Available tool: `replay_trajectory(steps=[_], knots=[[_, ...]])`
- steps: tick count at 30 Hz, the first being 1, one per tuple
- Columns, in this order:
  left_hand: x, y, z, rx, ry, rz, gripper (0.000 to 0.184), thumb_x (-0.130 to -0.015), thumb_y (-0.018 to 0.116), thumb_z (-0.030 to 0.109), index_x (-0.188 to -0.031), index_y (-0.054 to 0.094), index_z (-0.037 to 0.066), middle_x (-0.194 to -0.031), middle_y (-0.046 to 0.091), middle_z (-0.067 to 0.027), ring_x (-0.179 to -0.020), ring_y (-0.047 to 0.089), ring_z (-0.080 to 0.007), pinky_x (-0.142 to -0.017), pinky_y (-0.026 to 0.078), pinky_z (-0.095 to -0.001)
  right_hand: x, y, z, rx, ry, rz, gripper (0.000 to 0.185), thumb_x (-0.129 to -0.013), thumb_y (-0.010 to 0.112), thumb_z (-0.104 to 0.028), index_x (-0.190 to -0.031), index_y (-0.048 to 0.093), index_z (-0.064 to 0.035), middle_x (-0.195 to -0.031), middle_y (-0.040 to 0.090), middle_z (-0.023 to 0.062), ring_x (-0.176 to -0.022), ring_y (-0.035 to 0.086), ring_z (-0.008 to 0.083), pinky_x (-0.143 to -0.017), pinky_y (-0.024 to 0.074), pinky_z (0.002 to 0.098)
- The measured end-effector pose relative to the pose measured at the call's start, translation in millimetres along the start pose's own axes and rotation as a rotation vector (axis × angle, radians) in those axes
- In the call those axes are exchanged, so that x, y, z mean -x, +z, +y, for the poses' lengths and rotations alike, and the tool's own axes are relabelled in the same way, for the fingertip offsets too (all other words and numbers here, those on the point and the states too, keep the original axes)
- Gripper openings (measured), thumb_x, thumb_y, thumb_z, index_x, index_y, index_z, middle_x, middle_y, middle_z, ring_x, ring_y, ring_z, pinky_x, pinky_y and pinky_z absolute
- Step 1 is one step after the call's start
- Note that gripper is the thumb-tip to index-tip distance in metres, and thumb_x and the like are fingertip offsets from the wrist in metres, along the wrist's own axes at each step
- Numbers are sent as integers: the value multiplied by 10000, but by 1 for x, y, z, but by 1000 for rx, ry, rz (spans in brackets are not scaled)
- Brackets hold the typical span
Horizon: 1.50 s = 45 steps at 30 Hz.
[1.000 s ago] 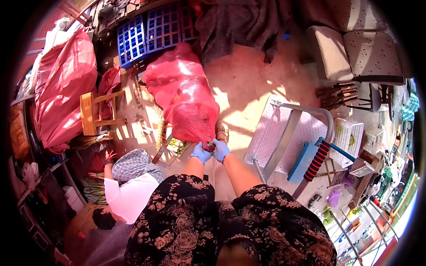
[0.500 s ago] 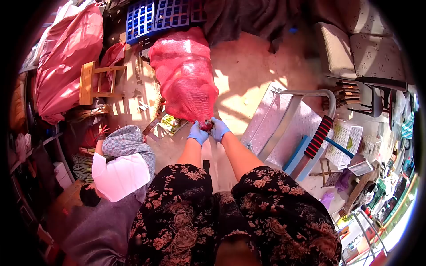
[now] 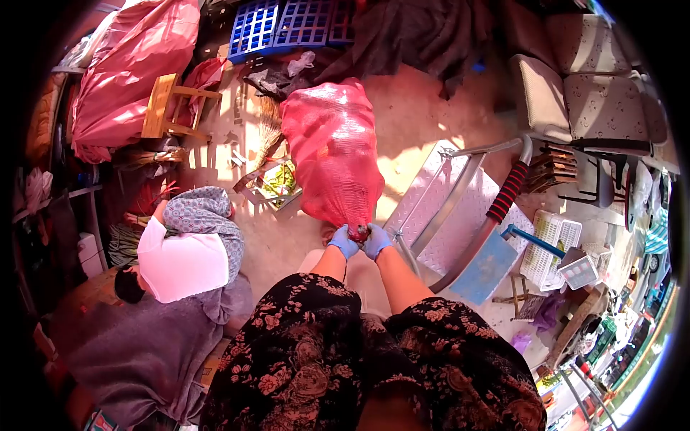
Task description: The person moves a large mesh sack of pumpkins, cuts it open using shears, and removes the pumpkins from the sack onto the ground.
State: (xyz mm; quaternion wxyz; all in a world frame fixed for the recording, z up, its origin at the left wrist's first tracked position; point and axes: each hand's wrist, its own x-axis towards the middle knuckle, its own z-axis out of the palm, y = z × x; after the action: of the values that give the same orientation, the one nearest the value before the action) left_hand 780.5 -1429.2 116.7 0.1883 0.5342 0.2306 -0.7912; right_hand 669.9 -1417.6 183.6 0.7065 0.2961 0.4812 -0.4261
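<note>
A long, full red mesh sack (image 3: 334, 154) lies on the floor in front of me, its gathered end pointing toward my body. My left hand (image 3: 343, 243), in a blue glove, is closed around the left side of that gathered neck. On the other side my right hand (image 3: 376, 241), gloved the same way, grips the neck too. Both hands are almost touching, and the fingers are partly hidden by the bunched mesh. What fills the sack cannot be made out clearly.
To the right stands a metal platform trolley (image 3: 449, 215) with a padded handle. White baskets (image 3: 552, 248) sit beyond it. A person in a pink top (image 3: 183, 266) is bent low at left. Blue crates (image 3: 305, 25), a wooden stool (image 3: 159, 108) and a straw broom (image 3: 269, 126) lie ahead.
The sack has come closer to me, away from the blue crates, uncovering floor and dark cloth behind it. Both hands still hold its neck. The view has shifted slightly.
</note>
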Motion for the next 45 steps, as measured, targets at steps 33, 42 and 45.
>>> replay_trajectory(steps=[33,42,45], knots=[[103,-289,-149,-89,79,-71,474,-905,244,390,-1208,430,76,-1232,468,-145,-1115,448,-348,-941,334,-521,53,-187,301,126,-29,-6,285,-859,339,-315,-963,547,-151,-902,627,60,-751,603,227,-594,490,366],[136,-391,-196,-97,94,-68,494,-899,279,428,-1213,426,77,-1195,495,-161,-1031,496,-377,-845,396,-529,81,-228,387,209,80,89,294,-837,363,-308,-1054,503,-167,-975,605,45,-810,598,205,-610,488,349],[142,-408,-231,-44,85,-93,500,-896,278,438,-1198,442,75,-1180,505,-164,-1000,510,-375,-807,416,-512,96,-252,397,266,113,147,272,-840,365,-338,-1002,507,-172,-938,608,24,-812,584,194,-632,458,328]])
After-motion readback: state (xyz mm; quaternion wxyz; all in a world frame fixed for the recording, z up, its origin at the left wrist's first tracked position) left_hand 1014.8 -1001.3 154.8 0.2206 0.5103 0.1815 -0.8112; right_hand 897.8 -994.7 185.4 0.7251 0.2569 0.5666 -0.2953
